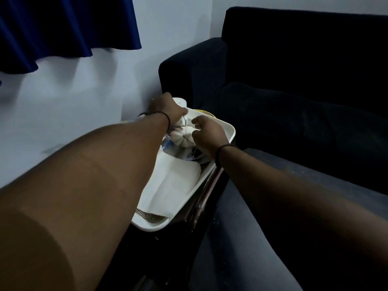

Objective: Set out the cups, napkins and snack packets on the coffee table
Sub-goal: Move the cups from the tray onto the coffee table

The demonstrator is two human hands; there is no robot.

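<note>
Dim, bluish light all round, no lamp in sight. The pale wall (pixel 63 114) catches the most of it and carries soft shadows under the dark curtain (pixel 63 30). The sofa (pixel 294 80) sinks into near black, detail lost. Wide-angle stretch swells the left forearm (pixel 84 185) at the frame's edge. Both hands look slightly smeared, the white tray (pixel 228 129) brightest, no glare.
</note>
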